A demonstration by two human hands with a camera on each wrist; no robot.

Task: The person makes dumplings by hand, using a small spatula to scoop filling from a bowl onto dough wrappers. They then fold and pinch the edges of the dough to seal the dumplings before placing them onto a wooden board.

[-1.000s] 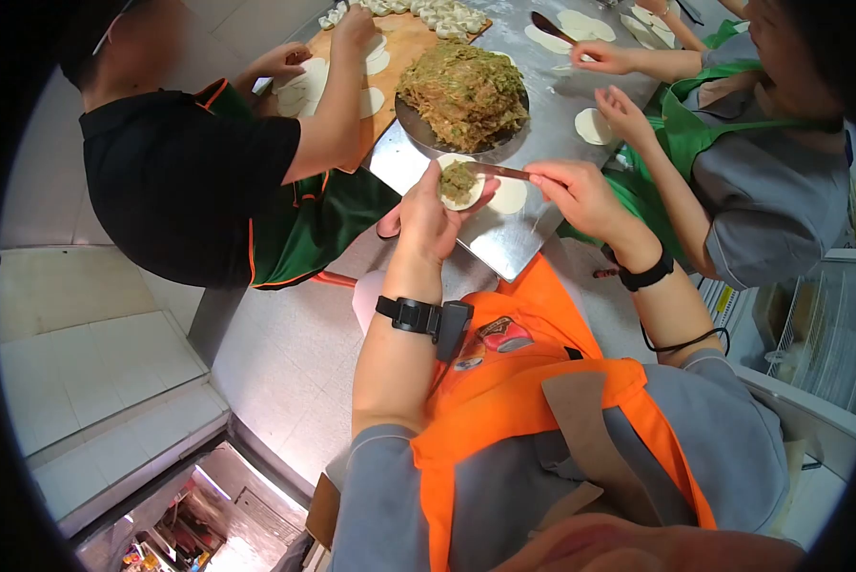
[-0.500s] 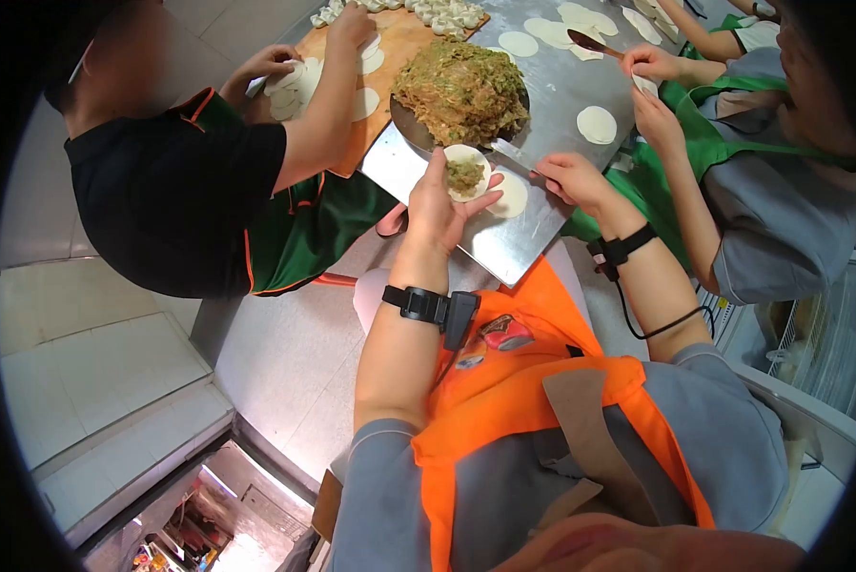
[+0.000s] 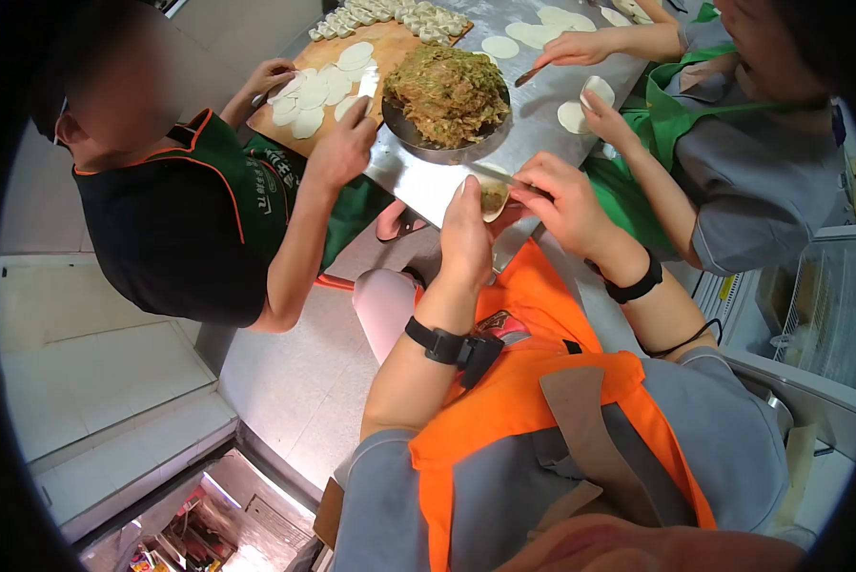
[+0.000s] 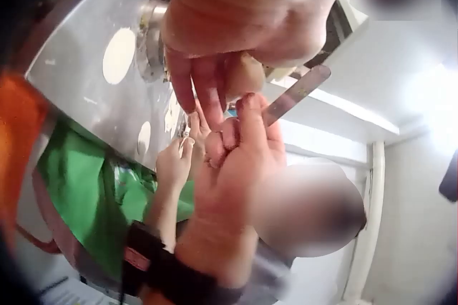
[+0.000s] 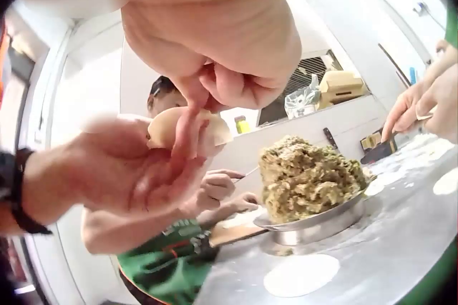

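A round dumpling wrapper [image 3: 494, 200] with filling on it lies bent in my left hand [image 3: 468, 234], held between thumb and fingers. My right hand [image 3: 561, 198] grips a flat metal spatula [image 4: 300, 95], which points across above the wrapper. The right fingertips are right at the wrapper's near edge, as the right wrist view shows, where the wrapper [image 5: 166, 128] is folded up. Just beyond both hands, a heap of green-brown filling [image 3: 447, 91] rises from a round metal pan [image 3: 418, 133].
Flat wrappers [image 3: 501, 47] lie on the steel table [image 3: 414, 181]. At left a person works at a wooden board [image 3: 390, 43] with wrappers and rows of shaped dumplings [image 3: 414, 14]. Another person in a green apron [image 3: 681, 91] stands close at right, holding a wrapper [image 3: 598, 92].
My right hand has moved left to the wrapper with the spatula, and the wrapper, flat before, is now bent up. The person at left has drawn an arm back towards the table's near side.
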